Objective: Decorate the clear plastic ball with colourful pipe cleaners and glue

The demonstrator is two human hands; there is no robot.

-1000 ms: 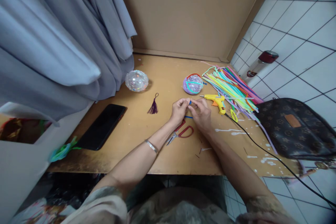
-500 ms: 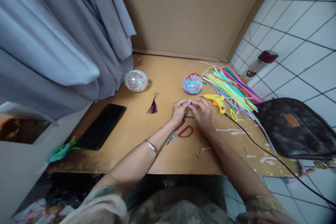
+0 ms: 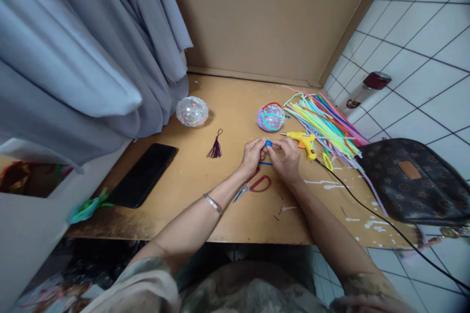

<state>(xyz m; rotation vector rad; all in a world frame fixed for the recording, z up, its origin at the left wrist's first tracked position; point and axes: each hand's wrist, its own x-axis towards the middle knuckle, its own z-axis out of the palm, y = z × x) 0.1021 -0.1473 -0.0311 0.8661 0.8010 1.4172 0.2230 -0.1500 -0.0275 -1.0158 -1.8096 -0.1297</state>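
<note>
Between my fingertips is a blue pipe cleaner [image 3: 268,143], bent into a small curl at the top. My left hand [image 3: 252,156] is closed on one side of it, and my right hand [image 3: 287,157] pinches the other side. A straight blue length [image 3: 265,163] shows below the hands; whether it joins the curl is hidden. Red-handled scissors [image 3: 257,186] lie open just under my left hand. Beyond the hands sits a clear ball wrapped in lilac [image 3: 270,117] with red and turquoise strips. A yellow glue gun [image 3: 304,142] lies right beside my right hand.
A bundle of coloured pipe cleaners [image 3: 323,122] lies at the back right, near a brown bag [image 3: 422,181] and a bottle [image 3: 362,93]. The glue gun's cord [image 3: 360,203] crosses the right side. Leftward are a dark tassel [image 3: 215,145], another clear ball [image 3: 192,111] and a phone [image 3: 143,175].
More of the blue pipe cleaner shows between my fingertips, now as a rounded curl. My right hand has shifted slightly right. The whole view has moved a little.
</note>
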